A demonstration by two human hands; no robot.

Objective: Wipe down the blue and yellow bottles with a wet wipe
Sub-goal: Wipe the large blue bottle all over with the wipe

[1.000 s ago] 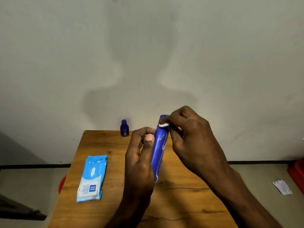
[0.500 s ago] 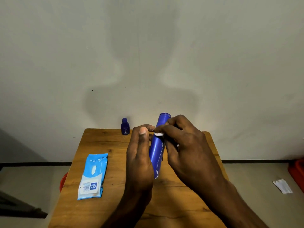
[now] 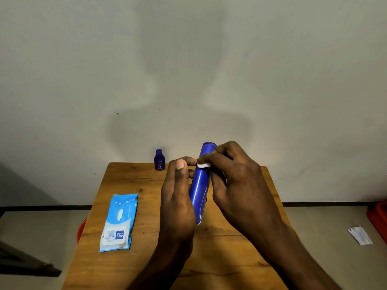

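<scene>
A tall blue bottle (image 3: pixel 200 189) is held up above the wooden table (image 3: pixel 134 185), tilted slightly with its top toward the wall. My left hand (image 3: pixel 178 197) grips its left side, thumb up along it. My right hand (image 3: pixel 234 181) pinches a small white wet wipe (image 3: pixel 204 165) against the bottle's upper part, fingers curled over it. A small dark blue bottle (image 3: pixel 159 160) stands upright at the table's far edge. No yellow bottle is visible.
A light blue wet wipe pack (image 3: pixel 119 222) lies flat on the table's left half. Something red (image 3: pixel 81 229) peeks out below the table's left edge. A white scrap of paper (image 3: pixel 360 235) and a red object (image 3: pixel 379 216) lie on the floor at right.
My right hand has slid the wipe down from the bottle's top, baring the cap. Both hands and the bottle have shifted slightly.
</scene>
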